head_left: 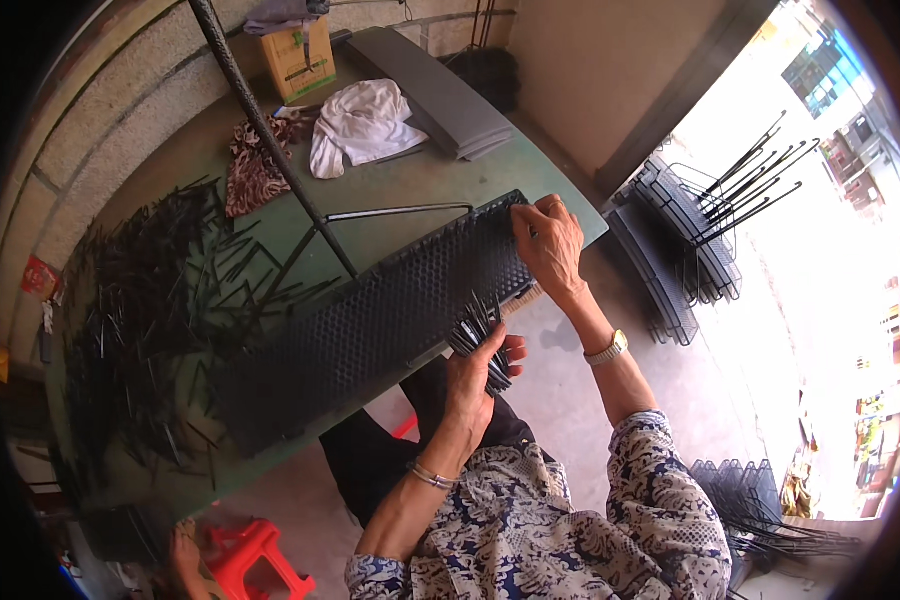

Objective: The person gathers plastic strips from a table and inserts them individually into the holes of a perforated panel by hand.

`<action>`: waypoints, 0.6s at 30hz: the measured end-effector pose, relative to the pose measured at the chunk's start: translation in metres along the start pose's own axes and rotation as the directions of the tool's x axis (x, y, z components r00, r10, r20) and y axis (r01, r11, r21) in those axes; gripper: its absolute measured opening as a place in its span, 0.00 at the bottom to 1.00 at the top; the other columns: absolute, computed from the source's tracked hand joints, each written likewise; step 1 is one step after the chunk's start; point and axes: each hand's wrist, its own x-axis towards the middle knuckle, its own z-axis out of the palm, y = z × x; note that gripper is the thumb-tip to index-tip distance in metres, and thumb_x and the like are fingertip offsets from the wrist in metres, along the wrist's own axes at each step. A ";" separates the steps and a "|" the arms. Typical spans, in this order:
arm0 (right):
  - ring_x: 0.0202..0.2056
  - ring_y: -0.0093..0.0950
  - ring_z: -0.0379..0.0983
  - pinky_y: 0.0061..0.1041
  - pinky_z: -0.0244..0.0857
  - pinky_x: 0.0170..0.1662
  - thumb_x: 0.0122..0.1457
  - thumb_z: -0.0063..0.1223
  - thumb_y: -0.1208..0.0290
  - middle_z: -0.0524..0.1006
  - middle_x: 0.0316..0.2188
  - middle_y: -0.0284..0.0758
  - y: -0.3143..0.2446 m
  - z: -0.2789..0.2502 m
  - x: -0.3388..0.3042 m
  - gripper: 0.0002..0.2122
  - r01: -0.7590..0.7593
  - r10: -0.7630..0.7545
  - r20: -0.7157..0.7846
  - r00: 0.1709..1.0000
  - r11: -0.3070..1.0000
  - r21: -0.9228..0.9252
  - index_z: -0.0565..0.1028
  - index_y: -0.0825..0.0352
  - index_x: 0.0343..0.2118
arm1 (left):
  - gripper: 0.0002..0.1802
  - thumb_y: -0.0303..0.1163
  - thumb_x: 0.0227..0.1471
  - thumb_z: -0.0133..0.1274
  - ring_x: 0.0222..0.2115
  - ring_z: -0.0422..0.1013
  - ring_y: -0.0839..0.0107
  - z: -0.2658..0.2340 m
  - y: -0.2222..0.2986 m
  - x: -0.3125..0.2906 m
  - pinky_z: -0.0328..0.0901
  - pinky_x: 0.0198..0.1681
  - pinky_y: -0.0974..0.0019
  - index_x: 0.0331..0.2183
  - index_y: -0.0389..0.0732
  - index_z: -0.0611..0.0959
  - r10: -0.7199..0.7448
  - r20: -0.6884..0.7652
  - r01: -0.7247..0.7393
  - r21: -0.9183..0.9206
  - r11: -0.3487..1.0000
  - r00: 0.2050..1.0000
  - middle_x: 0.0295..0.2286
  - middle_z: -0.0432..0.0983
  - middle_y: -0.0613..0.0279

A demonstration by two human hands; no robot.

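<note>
A long black perforated metal panel (370, 310) lies slantwise over the table's near edge. At its far right corner is my right hand (552, 240), fingers closed on the panel's end; whether they also pinch a small piece there, I cannot tell. My left hand (475, 378) is wrapped round a bundle of thin black strips (478, 328), just below the panel's near edge. Many more of these strips lie in a loose heap (140, 310) on the left of the table.
On the green table (270, 235) a black pole (270, 145) rises beside the panel. Behind are a white cloth (363, 125), grey flat sheets (430, 90) and a carton (300, 60). Black mesh racks (675, 240) stand at right. Another person's hand (185, 550) shows near a red stool (255, 560).
</note>
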 end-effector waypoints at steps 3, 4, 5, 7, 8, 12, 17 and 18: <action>0.30 0.33 0.70 0.32 0.60 0.36 0.53 0.54 0.71 0.73 0.29 0.34 0.003 0.007 -0.004 0.05 -0.024 0.023 -0.034 0.999 1.000 -0.004 0.80 0.60 0.32 | 0.11 0.35 0.51 0.59 0.26 0.76 0.69 -0.001 0.002 0.001 0.70 0.25 0.68 0.35 0.42 0.78 -0.004 0.006 0.004 -0.017 1.000 1.000 0.27 0.79 0.58; 0.31 0.33 0.70 0.32 0.60 0.36 0.53 0.54 0.71 0.73 0.29 0.34 0.005 0.009 -0.004 0.05 -0.028 0.027 -0.062 0.998 1.000 -0.010 0.80 0.61 0.31 | 0.10 0.34 0.51 0.58 0.26 0.77 0.69 -0.001 0.003 0.001 0.70 0.25 0.68 0.35 0.43 0.78 -0.013 0.011 0.013 -0.026 1.000 1.000 0.27 0.79 0.58; 0.31 0.33 0.70 0.32 0.60 0.36 0.53 0.54 0.71 0.73 0.29 0.34 0.004 0.009 -0.003 0.05 -0.026 0.026 -0.056 0.998 1.000 -0.009 0.80 0.61 0.31 | 0.10 0.34 0.51 0.58 0.26 0.77 0.69 -0.002 0.003 0.001 0.70 0.25 0.68 0.35 0.43 0.78 -0.014 0.007 0.014 -0.030 0.999 1.000 0.27 0.79 0.58; 0.31 0.33 0.70 0.32 0.60 0.37 0.54 0.53 0.72 0.73 0.30 0.34 0.002 0.007 0.004 0.05 -0.007 0.007 -0.047 0.999 1.000 0.007 0.80 0.61 0.31 | 0.10 0.33 0.52 0.58 0.27 0.77 0.68 -0.004 0.005 -0.001 0.71 0.26 0.67 0.36 0.43 0.78 -0.009 0.013 0.009 -0.009 1.000 1.000 0.28 0.79 0.57; 0.33 0.37 0.70 0.35 0.60 0.36 0.54 0.53 0.72 0.72 0.29 0.36 0.003 0.006 0.007 0.05 -0.005 0.007 -0.036 0.999 0.999 0.039 0.78 0.61 0.32 | 0.10 0.33 0.52 0.58 0.27 0.77 0.68 -0.005 0.006 -0.001 0.71 0.26 0.67 0.36 0.43 0.78 -0.010 0.013 0.010 -0.013 1.000 1.000 0.28 0.79 0.57; 0.32 0.36 0.70 0.34 0.61 0.35 0.54 0.53 0.71 0.72 0.29 0.36 -0.002 0.001 0.001 0.04 -0.011 0.012 -0.070 0.997 1.000 0.017 0.79 0.60 0.31 | 0.10 0.33 0.52 0.57 0.28 0.77 0.66 -0.005 0.007 0.000 0.72 0.29 0.65 0.37 0.42 0.77 -0.022 0.016 0.023 -0.063 0.998 1.000 0.29 0.79 0.56; 0.29 0.35 0.70 0.32 0.63 0.34 0.55 0.55 0.69 0.73 0.29 0.34 0.006 -0.007 -0.012 0.06 -0.083 0.081 -0.042 0.996 0.995 -0.047 0.81 0.59 0.33 | 0.11 0.32 0.52 0.57 0.29 0.77 0.64 -0.002 0.006 0.001 0.73 0.31 0.63 0.38 0.42 0.76 -0.028 0.019 0.029 -0.076 0.997 0.999 0.30 0.79 0.54; 0.29 0.34 0.70 0.32 0.62 0.34 0.55 0.55 0.68 0.72 0.29 0.34 0.007 -0.008 -0.014 0.06 -0.104 0.104 0.006 0.995 0.994 -0.034 0.81 0.59 0.35 | 0.11 0.32 0.52 0.57 0.29 0.77 0.64 -0.002 0.006 0.001 0.73 0.31 0.63 0.38 0.42 0.77 -0.028 0.022 0.030 -0.074 0.997 0.999 0.31 0.79 0.54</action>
